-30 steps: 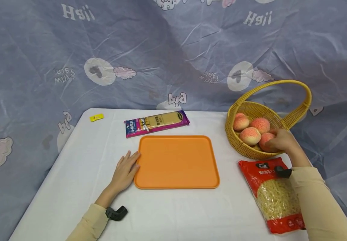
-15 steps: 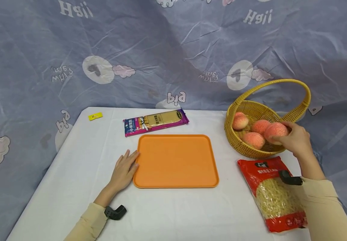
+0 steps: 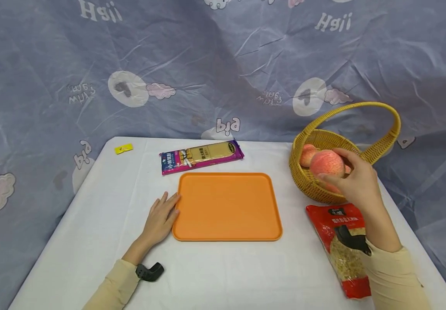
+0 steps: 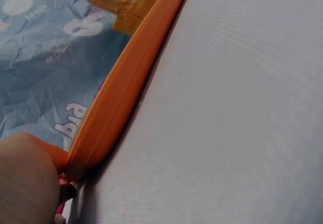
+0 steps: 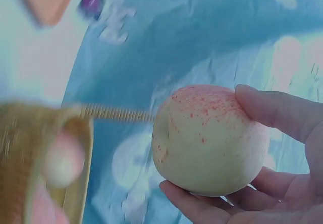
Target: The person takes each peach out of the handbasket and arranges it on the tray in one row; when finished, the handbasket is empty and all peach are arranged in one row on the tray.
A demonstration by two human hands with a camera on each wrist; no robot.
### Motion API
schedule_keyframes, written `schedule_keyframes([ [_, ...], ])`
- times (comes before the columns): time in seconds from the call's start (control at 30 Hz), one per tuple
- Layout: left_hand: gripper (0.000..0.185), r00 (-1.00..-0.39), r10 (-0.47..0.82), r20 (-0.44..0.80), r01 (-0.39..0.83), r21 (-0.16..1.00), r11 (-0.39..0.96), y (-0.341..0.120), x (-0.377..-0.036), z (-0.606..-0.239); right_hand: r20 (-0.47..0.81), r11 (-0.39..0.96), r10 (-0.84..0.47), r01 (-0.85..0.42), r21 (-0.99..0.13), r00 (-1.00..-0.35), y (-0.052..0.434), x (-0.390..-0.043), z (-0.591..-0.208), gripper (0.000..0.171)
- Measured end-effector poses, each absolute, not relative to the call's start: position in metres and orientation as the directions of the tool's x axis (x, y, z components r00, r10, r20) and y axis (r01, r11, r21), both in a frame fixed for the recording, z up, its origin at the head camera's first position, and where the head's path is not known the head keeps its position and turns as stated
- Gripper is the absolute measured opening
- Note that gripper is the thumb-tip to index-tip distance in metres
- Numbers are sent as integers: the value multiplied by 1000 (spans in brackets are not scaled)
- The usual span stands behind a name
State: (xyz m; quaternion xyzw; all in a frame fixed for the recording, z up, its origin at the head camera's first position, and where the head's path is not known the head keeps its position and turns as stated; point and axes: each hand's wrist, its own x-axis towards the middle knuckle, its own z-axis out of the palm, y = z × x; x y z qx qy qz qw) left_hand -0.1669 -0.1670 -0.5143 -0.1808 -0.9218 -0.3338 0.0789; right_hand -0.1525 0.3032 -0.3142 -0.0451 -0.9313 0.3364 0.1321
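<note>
My right hand (image 3: 356, 181) pinches a peach (image 3: 327, 163) between thumb and fingers, held over the yellow wicker basket (image 3: 319, 193). Close up in the right wrist view, the peach (image 5: 212, 138) is pale with red speckles, and the basket's opening lies to its left. Other peaches (image 3: 307, 155) sit inside the basket, partly hidden behind the held one. At the left edge of the orange tray (image 3: 226, 206), my left hand (image 3: 161, 218) rests with fingers extended, fingertips at the rim. The left wrist view shows the tray's side wall (image 4: 118, 103) beside that hand.
A red pasta bag (image 3: 342, 254) lies in front of the basket, partly under my right forearm. Behind the tray is a purple-edged noodle packet (image 3: 201, 157). A small yellow packet (image 3: 124, 149) lies at the back left of the white table (image 3: 223, 275). Patterned cloth hangs behind.
My right hand has gripped a peach, lifted it out from among the others and brought it leftward over the basket. The left hand has stayed at the tray's edge.
</note>
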Motion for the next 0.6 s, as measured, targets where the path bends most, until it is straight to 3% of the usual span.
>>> schedule_keyframes([
  [0.3,48,-917,285,278,397,583,709,-169,-166,-515,280,684,-10,-211,-698,-960,218,-176,-349,71],
  [0.6,49,-925,278,260,380,585,716,-169,-168,-514,209,547,-122,-242,-801,-970,128,-187,-384,72],
])
